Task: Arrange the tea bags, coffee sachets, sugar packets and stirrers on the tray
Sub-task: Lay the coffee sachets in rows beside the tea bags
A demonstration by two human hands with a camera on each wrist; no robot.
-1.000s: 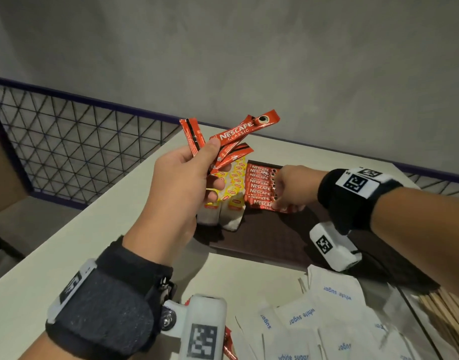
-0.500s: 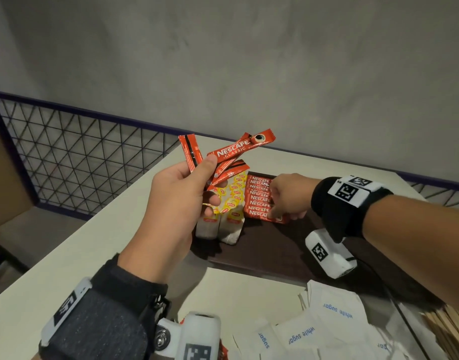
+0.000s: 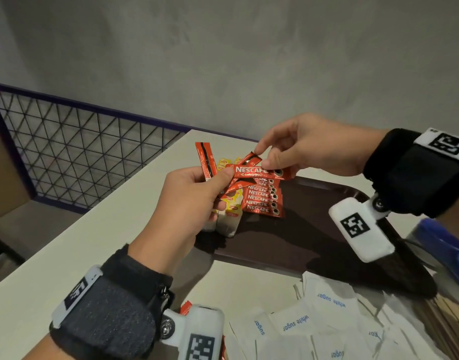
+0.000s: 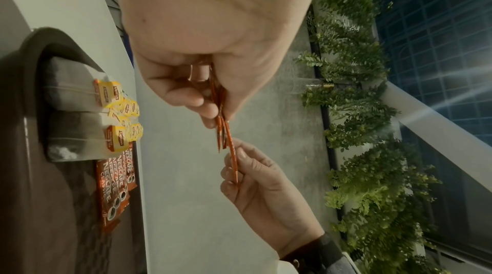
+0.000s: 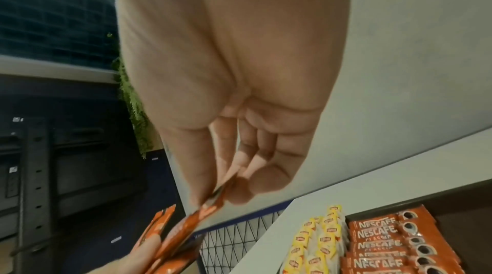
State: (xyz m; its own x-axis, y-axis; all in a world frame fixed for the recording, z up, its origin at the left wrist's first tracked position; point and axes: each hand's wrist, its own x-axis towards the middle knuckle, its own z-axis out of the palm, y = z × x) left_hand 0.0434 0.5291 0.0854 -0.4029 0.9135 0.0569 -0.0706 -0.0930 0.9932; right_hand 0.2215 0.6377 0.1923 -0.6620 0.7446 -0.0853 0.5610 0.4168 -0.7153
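the coffee sachets are slim red sticks printed nescafe classic, lying in an overlapping row on the dark brown tray, just beside the yellow-tagged tea bags at its far left corner. your left hand is clamped on a small fan of loose sachets, thumb pressed over them against curled fingers, raised above the tray's left end. your right hand pinches the free end of the top sachet between thumb and forefinger, the other fingers loosely curled; its wrist reaches in from the right, above the tray. white sugar packets lie scattered on the pale counter near you, off the tray.
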